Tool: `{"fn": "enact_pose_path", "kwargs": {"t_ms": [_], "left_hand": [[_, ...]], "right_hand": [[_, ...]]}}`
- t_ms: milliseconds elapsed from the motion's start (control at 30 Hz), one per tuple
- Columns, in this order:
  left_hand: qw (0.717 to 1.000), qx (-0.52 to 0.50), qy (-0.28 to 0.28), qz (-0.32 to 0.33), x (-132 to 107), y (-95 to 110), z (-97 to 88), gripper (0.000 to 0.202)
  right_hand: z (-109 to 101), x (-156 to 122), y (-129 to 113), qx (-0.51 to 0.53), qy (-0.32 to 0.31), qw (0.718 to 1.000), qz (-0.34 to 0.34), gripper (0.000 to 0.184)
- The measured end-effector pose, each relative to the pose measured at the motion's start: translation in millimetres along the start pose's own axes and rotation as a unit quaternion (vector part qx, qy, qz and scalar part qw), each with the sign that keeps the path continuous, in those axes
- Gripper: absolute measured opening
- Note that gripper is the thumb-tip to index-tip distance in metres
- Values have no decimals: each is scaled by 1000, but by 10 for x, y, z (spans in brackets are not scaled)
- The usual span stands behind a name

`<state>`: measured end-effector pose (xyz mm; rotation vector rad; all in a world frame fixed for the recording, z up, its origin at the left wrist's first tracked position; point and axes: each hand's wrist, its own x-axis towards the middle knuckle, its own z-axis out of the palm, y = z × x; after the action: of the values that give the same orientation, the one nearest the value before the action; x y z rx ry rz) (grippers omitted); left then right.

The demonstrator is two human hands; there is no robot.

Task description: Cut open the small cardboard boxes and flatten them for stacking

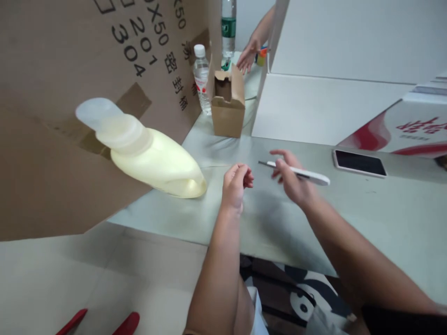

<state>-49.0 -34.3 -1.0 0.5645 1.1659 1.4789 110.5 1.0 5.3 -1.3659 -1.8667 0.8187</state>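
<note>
My right hand (291, 179) is over the table, its thumb and fingers closed around a slim white pen-style screwdriver (316, 177). The dark metal tip of the tool points left. To its left, my left hand (236, 185) is closed, fingers curled against the thumb; whatever they may pinch is too small or hidden to make out. The two hands are apart. Left of my left hand is a pale yellow plastic bottle (162, 163) with a translucent cap, appearing tilted beside a large cardboard box (52, 163).
Behind my hands stands an opened small brown carton (227, 118), beside a water bottle (201, 83). A taller bottle (228, 28) and another person's hand (248, 55) are farther back. White boxes (296, 111) line the right rear; a phone (359, 163) lies on the table (401, 218).
</note>
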Motion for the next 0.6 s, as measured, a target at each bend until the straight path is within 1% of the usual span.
{"fn": "enact_pose_path", "kwargs": {"t_ms": [100, 167, 200, 267, 333, 367, 433, 467, 533, 600], "left_hand": [[999, -33, 33, 20, 15, 23, -53, 30], [998, -45, 47, 26, 26, 21, -69, 29], [998, -47, 46, 24, 31, 17, -68, 28], [998, -46, 39, 21, 34, 6, -52, 27], [998, -38, 34, 24, 29, -5, -24, 26], [998, -34, 35, 28, 25, -10, -10, 26], [998, -28, 43, 45, 15, -20, 14, 25], [996, -25, 50, 62, 10, -25, 23, 25], [990, -19, 76, 115, 2, -36, 30, 26], [977, -16, 115, 177, -2, -51, 27, 27]], "right_hand": [[188, 585, -2, -43, 33, 988, -144, 25], [340, 1001, 34, -70, 41, 977, -197, 21], [419, 1207, 54, -82, 35, 973, -213, 20], [562, 1577, 74, -96, 8, 970, -222, 22], [661, 1837, 52, -104, -20, 971, -214, 31], [687, 1909, 26, -111, -30, 971, -208, 37], [679, 1922, -35, -127, -37, 971, -197, 43], [642, 1865, -62, -136, -31, 971, -196, 41], [490, 1638, -93, -144, -8, 967, -210, 34], [233, 1289, -95, -141, 12, 961, -236, 29]]}}
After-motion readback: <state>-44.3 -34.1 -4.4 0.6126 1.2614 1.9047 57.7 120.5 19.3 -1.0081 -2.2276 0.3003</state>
